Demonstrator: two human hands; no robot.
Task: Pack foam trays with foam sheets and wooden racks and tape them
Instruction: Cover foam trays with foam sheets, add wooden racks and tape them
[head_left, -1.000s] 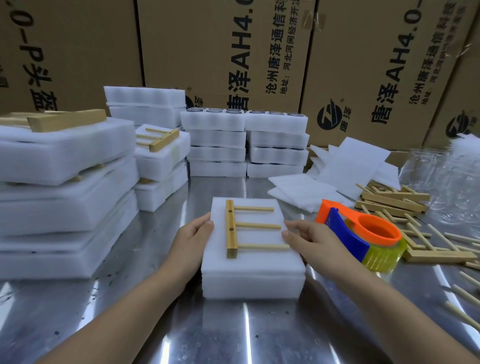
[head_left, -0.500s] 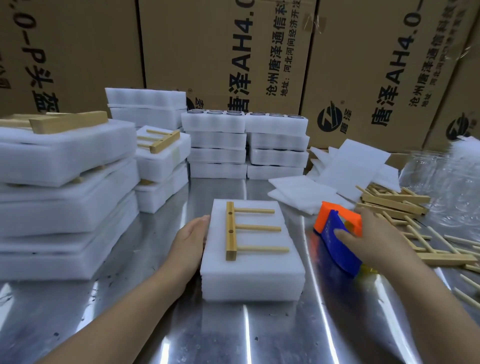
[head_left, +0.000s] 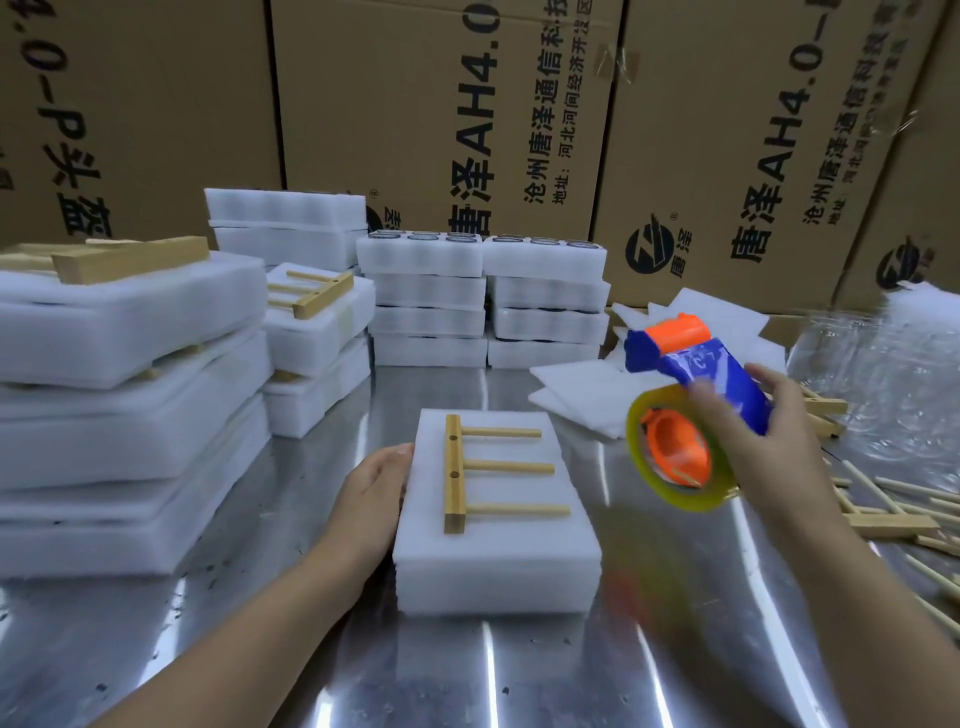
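The foam pack (head_left: 493, 551) sits in the middle of the tabletop (head_left: 291, 660). One wooden rack (head_left: 454, 473) lies flat on top of it, with a single bar on the left and three pegs pointing right. The left hand (head_left: 371, 499) lies with fairly straight fingers against the pack's left side. The right hand (head_left: 758, 431) is raised above the tabletop to the right of the pack. Its fingers wrap around a blue and orange tape dispenser (head_left: 701, 374) that carries a yellowish roll. The dispenser is blurred and not touching the pack.

A tall foam stack (head_left: 119, 415) crowds the left side of the tabletop, with a second rack (head_left: 130, 257) on top. Beyond it a lower stack (head_left: 317, 358) carries a third rack, and a far stack (head_left: 285, 228) stands behind that. Straight behind the pack stand twin stacks (head_left: 428, 304) side by side, four layers each. Loose foam sheets (head_left: 576, 395) lie at the back right. A heap of loose racks and sticks (head_left: 883, 525) runs along the right edge, too tangled to count. Cardboard boxes (head_left: 441, 104) wall off the back.

Bare metal shows in front of the pack, in a strip between the pack and the tall foam stack, and between the pack and the twin stacks.
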